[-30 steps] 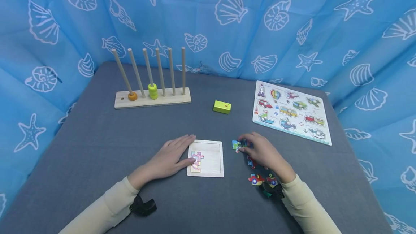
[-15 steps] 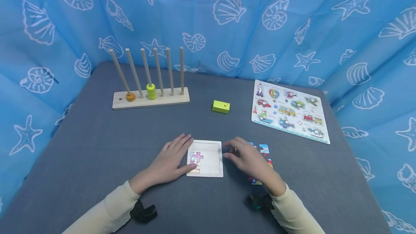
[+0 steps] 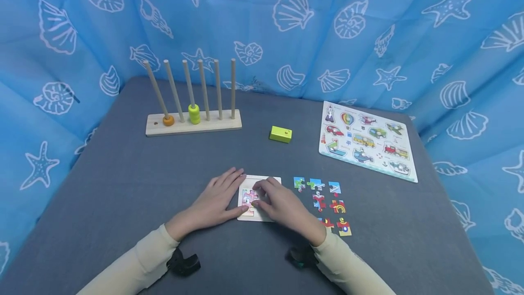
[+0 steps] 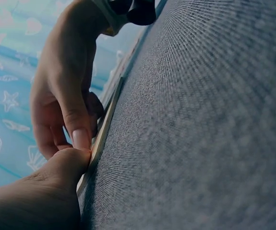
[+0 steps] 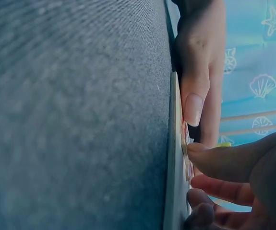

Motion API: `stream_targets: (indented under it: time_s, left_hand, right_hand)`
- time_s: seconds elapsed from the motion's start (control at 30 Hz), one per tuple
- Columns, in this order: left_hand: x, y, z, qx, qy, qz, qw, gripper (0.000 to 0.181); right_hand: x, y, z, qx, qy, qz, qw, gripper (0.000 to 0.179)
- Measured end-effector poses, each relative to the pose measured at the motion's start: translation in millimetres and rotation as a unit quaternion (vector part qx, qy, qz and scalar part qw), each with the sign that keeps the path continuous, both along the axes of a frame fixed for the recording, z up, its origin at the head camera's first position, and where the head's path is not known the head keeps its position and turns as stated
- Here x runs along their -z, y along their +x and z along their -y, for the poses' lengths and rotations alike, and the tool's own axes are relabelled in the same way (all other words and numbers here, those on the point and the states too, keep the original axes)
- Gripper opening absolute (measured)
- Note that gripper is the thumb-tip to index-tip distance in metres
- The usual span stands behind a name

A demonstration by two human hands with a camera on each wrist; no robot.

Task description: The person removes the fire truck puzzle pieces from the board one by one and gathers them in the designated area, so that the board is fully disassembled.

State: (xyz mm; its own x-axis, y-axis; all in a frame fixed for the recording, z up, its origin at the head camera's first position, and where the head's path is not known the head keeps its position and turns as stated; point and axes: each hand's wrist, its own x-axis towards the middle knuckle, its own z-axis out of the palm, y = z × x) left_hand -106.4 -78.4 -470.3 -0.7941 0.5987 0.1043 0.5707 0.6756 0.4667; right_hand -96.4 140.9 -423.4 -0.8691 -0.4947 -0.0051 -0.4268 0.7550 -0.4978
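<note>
A shallow wooden puzzle tray (image 3: 266, 216) lies on the table, with pink-patterned jigsaw pieces (image 3: 247, 196) along its left side. My left hand (image 3: 213, 204) lies flat at the tray's left edge, fingers extended, thumb resting on its lower left part. Over the tray, my right hand (image 3: 286, 206) pinches a jigsaw piece (image 3: 255, 196) beside those pieces; the fingers cover most of it. In the right wrist view, the right thumb (image 5: 219, 158) presses on a piece at the tray's surface. Several loose jigsaw pieces (image 3: 319, 201) lie right of the tray.
A wooden peg stand (image 3: 217, 124) with orange and green beads stands at the back left. Farther back is a small yellow-green block (image 3: 280, 134). A vehicle puzzle board (image 3: 366, 142) lies at the right. A blue shell-patterned curtain (image 3: 262, 26) hangs behind the table.
My right hand has moved left from the loose pieces to over the tray, carrying a jigsaw piece. The loose pieces are now uncovered. My left hand has stayed at the tray.
</note>
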Motion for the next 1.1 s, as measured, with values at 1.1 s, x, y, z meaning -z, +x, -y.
stream_targets:
  time_s: [1.1]
  left_hand:
    - [0.8, -1.6, -0.1, -0.001, -0.004, -0.013, 0.9999, 0.082]
  right_hand:
    - [3.2, -3.3, 9.0, 0.046, -0.07, 0.03, 0.996, 0.014]
